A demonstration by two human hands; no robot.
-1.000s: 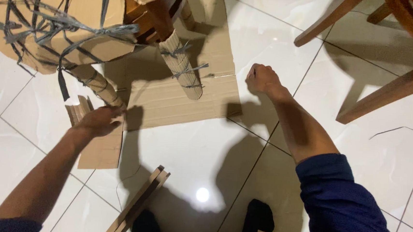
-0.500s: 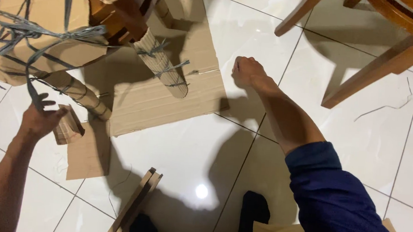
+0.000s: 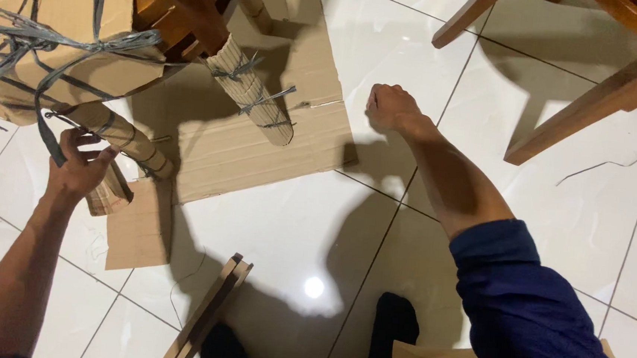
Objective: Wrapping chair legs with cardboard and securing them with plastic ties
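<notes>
Furniture wrapped in brown cardboard and bound with grey plastic strapping stood at the upper left, its legs sheathed in corrugated card. The left hand was closed around the lower part of the nearer wrapped leg, fingers curled over the card and a loose grey strap end beside the thumb. That leg's long axis ran diagonally, from the wrapped body at upper left down toward lower right, its foot resting at the edge of a flat cardboard sheet on the white tiled floor. A second wrapped leg slanted the same way, well apart from the hand. The right hand was clenched in a fist, knuckles on the tile just beside the sheet, holding nothing visible. Folded card strips lay near the person's dark socks.
</notes>
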